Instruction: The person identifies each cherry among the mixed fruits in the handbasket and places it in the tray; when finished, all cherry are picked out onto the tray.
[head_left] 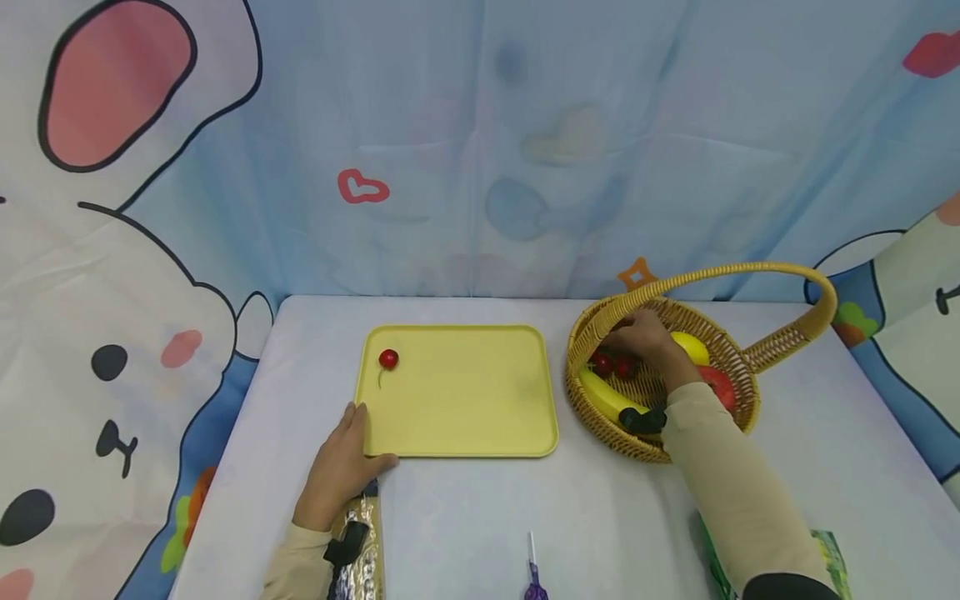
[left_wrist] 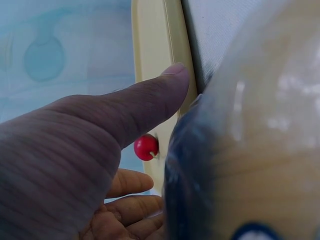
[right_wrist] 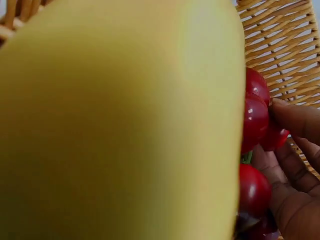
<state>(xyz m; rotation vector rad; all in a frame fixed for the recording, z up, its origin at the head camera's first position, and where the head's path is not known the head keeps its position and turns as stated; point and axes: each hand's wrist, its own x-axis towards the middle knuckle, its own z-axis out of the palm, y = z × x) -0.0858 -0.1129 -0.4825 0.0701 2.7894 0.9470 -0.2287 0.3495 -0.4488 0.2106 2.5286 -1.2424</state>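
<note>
Yellow wicker made up the basket (head_left: 588,421), which stood at three o'clock from the tray (head_left: 480,392), just beside it on the white table (head_left: 450,517). The right hand (head_left: 647,340) reached into the basket from five o'clock. In the right wrist view its fingers were partly curled round the cherries (right_wrist: 255,190), with the thumb touching one of them; whether they had a firm hold, I could not tell, since the banana (right_wrist: 120,120) filled most of that view. The cherries lay at nine o'clock in the basket, the banana at eight, a yellow fruit (head_left: 692,347) towards one and a larger red fruit (head_left: 720,385) at three, partly behind the sleeve (head_left: 738,492).

A single stemmed cherry (head_left: 388,359) lay on the tray towards ten o'clock, its stem pointing to six. The left hand (head_left: 343,467) was at the tray's eight o'clock corner, thumb spread wide from relaxed fingers. The thumb touched the near rim and the fingers lay along the side at nine; it was not closed round anything.

At seven o'clock from the tray, a shiny bag (head_left: 369,554) lay partly under the left wrist. A purple lollipop (head_left: 535,583) lay towards five. A green packet (head_left: 831,554) showed at about four from the basket, partly covered by the right sleeve.
</note>
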